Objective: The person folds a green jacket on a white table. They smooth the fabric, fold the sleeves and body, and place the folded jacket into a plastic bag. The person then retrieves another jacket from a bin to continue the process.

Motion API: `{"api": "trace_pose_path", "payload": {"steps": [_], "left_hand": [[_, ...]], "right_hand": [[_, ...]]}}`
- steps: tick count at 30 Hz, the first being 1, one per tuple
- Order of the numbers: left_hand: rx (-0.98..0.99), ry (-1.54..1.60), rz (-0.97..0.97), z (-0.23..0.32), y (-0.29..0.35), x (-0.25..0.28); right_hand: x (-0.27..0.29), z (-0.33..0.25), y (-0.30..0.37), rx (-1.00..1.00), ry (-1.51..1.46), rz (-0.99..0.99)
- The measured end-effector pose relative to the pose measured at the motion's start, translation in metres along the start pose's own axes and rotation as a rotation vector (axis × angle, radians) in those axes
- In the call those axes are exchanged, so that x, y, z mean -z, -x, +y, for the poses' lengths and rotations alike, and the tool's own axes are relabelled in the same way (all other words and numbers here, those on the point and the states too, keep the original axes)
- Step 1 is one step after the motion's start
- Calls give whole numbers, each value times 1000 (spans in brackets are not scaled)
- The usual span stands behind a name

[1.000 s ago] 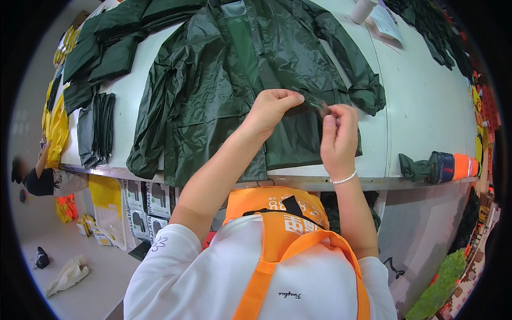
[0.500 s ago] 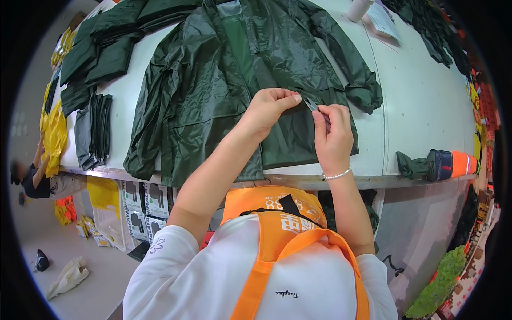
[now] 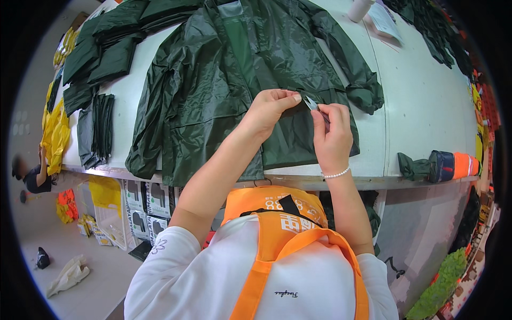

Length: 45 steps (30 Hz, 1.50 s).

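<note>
A dark green rain jacket lies spread over the white table, its front parted and both sleeves out to the sides. Near its lower right part, my left hand pinches a bit of the jacket between thumb and fingertips; what exactly lies in the pinch is too small to tell. Small metal thread snips sit in my right hand, which is closed around them. Their blades are parted and point toward my left fingertips, a short gap away.
Folded dark green garments are piled at the far left of the white table. A rolled orange and navy bundle sits at the right edge. A white cylinder stands at the back. Another person handles yellow garments at far left.
The blades of the snips have spread wider and drawn slightly back from my left fingertips. My left hand keeps its pinch in nearly the same place.
</note>
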<state>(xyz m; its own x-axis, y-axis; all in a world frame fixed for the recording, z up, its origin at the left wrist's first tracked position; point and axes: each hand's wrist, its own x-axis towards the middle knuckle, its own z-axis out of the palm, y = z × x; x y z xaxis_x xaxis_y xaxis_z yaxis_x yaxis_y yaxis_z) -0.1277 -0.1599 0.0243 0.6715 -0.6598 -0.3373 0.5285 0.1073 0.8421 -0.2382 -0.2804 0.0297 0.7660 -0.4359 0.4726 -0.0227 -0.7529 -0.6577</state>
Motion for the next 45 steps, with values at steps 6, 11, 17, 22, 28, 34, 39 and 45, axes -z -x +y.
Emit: {"api": "trace_pose_path", "payload": {"steps": [6, 11, 17, 22, 28, 34, 39, 45], "left_hand": [[-9, 1, 20, -4, -2, 2], [-10, -68, 50, 0, 3, -7], [-2, -55, 44, -3, 2, -4], [9, -44, 25, -4, 2, -1], [-70, -161, 112, -8, 11, -7], [-43, -615, 79, -92, 58, 62], [-91, -1202, 46, -131, 91, 77], [-119, -1372, 24, -123, 101, 62]], "right_hand": [[3, -3, 2, -24, 33, -15], [2, -1, 1, -8, 15, -5], [-2, 0, 2, 19, 12, 8], [-5, 1, 1, 55, 33, 27], [3, 8, 2, -19, -157, -20], [23, 81, 9, -178, -5, -9], [28, 155, 43, -649, 7, -576], [60, 294, -23, -284, 187, 459]]}}
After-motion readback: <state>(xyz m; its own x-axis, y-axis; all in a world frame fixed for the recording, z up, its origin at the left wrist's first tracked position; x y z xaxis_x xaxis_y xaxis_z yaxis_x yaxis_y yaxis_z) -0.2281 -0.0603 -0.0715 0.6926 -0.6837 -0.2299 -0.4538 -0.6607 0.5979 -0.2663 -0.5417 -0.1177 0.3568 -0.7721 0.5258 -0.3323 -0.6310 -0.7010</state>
